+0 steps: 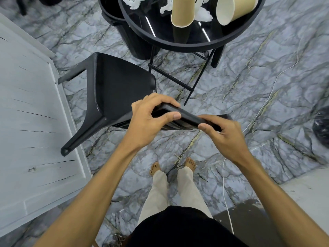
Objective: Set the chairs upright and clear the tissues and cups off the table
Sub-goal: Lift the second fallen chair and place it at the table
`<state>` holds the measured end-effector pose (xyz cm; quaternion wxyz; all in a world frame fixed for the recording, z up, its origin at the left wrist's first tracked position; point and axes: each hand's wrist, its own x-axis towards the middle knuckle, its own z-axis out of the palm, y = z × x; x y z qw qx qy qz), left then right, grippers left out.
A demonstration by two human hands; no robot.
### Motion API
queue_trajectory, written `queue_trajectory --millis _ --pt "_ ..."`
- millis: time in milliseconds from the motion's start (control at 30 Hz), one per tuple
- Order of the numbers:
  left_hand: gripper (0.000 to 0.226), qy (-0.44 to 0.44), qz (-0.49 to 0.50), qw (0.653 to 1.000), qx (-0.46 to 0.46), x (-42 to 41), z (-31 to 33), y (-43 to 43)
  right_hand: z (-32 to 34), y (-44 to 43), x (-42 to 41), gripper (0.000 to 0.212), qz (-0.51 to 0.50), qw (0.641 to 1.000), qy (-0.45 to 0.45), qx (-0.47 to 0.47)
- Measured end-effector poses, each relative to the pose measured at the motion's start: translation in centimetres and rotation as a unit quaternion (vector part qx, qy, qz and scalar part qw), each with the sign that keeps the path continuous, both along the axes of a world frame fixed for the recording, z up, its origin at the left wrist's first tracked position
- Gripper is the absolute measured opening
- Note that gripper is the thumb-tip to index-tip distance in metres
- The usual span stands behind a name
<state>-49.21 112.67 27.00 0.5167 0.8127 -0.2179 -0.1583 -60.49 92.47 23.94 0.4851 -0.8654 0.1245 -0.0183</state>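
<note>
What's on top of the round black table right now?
A standing tan cup, a tan cup on its side and crumpled white tissues. The table runs out of frame, so its far part is unseen.

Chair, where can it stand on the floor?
Bare floor lies between the table and the white cable. It is crowded leftward, where the chair lies beside the white panel, and by the bin.

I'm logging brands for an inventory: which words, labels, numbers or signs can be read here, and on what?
None: no readable text anywhere in view.
The standing cup, the tipped cup, the black chair and the table rim are all plain.
The dark marks on the white panel are scratches, not letters.
</note>
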Motion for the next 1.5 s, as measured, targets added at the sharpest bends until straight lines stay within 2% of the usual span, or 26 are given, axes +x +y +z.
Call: queue_trajectory --millis 67,200,467,600,800,933,1067,1233,1500 --pt "0.015 0.009 0.009 0.999 -0.033 0.0 1.1 -0.3 1.5 -0.5 0.3 0.041 -0.005 0.999 -0.014 -0.033" --pt "0.018 0.021 0.013 0.997 -0.078 -0.4 3.1 0.3 4.5 -0.4 0.3 0.037 0.006 0.997 -0.035 -0.068" --pt "0.034 0.061 -0.021 0.998 -0.017 -0.3 5.1 6.3 6.7 5.0 1.1 0.045 0.036 0.993 -0.044 -0.100" --pt "0.034 0.043 0.028 0.998 -0.045 0.1 5.5 9.8 7.5 7.4 2.6 0.051 0.088 0.995 -0.011 -0.055" --pt "0.028 0.057 0.054 0.993 -0.089 1.7 5.6 16.6 8.7 8.7 4.4 0.040 0.244 0.969 0.049 0.015" --pt "0.026 0.044 0.066 0.991 -0.106 2.7 4.9 22.0 8.4 9.2 5.8 0.039 0.265 0.962 0.066 0.022" --pt "0.020 0.073 0.111 0.978 -0.160 3.8 3.9 27.4 7.4 9.8 7.9 0.036 0.267 0.958 0.100 0.016" --pt "0.037 0.093 0.150 0.964 -0.197 4.8 2.8 32.1 7.4 12.8 10.9 0.034 0.266 0.960 0.081 0.024" --pt "0.042 0.102 0.205 0.946 -0.229 4.4 1.0 36.0 6.7 14.1 15.2 0.038 0.305 0.946 0.107 0.037"
